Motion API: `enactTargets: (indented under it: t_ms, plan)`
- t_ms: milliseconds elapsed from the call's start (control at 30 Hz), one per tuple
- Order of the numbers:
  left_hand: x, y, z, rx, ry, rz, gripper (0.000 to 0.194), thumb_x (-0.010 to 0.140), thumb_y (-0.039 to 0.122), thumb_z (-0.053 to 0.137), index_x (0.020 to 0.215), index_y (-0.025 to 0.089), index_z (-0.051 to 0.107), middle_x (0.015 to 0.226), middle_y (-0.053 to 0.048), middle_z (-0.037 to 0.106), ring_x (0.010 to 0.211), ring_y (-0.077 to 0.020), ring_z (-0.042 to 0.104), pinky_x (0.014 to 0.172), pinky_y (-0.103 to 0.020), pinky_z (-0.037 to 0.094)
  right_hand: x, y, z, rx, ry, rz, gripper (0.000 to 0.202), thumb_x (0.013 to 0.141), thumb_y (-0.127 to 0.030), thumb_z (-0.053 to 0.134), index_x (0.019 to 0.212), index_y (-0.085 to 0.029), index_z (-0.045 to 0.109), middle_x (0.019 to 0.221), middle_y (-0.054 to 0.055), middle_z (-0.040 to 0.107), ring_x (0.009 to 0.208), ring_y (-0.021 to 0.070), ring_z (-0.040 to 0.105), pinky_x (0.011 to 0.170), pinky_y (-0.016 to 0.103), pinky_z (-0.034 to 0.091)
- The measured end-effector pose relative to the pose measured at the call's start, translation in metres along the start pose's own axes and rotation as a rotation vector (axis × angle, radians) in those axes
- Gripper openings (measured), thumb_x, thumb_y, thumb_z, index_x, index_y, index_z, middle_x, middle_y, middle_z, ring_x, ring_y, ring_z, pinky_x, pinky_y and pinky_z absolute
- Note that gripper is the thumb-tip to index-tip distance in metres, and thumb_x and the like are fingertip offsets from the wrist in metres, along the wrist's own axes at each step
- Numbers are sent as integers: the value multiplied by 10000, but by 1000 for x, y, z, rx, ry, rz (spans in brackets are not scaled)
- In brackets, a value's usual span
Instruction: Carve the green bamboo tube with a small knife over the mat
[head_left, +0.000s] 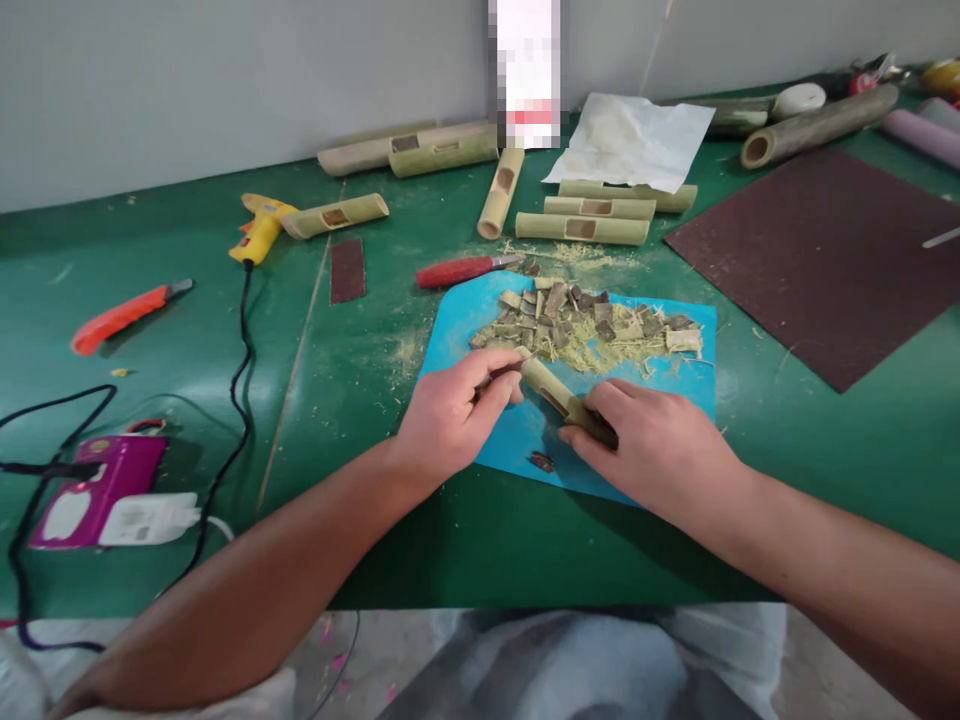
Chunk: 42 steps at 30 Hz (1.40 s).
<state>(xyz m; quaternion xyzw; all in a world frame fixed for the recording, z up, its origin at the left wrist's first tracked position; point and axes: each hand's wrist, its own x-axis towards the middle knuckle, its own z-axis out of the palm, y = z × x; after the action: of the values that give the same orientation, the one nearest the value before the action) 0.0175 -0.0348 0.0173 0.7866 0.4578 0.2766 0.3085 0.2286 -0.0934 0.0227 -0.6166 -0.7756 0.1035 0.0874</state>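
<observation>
A bamboo tube (556, 387) with a rectangular slot in its side lies slanted between my two hands, over a blue sheet (517, 440). My right hand (649, 440) is wrapped round its lower right end. At the tube's upper left end, my left hand (461, 405) is pinched closed; a small thin dark piece shows at its fingertips, too small to name. Bamboo chips (555, 310) and shavings (592, 350) are heaped on the sheet just beyond the tube. A small dark scrap (541, 461) rests on the sheet below it.
A red-handled knife (457, 271) lies behind the sheet. Slotted bamboo tubes (582, 229) and white paper (630, 140) are further back. To the left are a yellow glue gun (261, 228), an orange cutter (124, 318) and a purple power strip (101, 490). A brown sheet (832, 260) lies right.
</observation>
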Motion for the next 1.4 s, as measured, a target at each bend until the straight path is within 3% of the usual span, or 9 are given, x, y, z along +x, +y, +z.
enactTargets:
  t_ms: [300,600,1200,1400]
  plan:
    - [3,-4,1,54,-11,50,236,959,285,553,1114,184,700,874,-27,776,701,-124,712,676,-203,575,0,1,1,1,-3,5,260,879,-394,585,715,-204,518,662,-15,525,522,105,386,515,282,190]
    - [5,-4,2,178,37,153,198,942,209,606,1095,203,730,1020,-33,783,925,-168,741,912,-255,586,0,2,2,-3,50,-25,258,879,-394,567,708,-210,512,640,-12,526,511,107,401,509,280,188]
    - [4,-9,2,241,5,203,220,970,258,578,1136,204,713,1049,-46,771,919,-170,735,876,-255,575,0,0,3,-17,22,-2,269,875,-409,592,717,-206,514,655,-11,543,520,106,402,515,281,181]
    - [12,-14,2,264,66,242,223,993,235,542,1108,201,730,1066,-52,775,970,-182,740,898,-269,580,0,0,1,-14,20,5,257,881,-396,572,712,-213,507,652,-13,539,525,112,428,513,284,177]
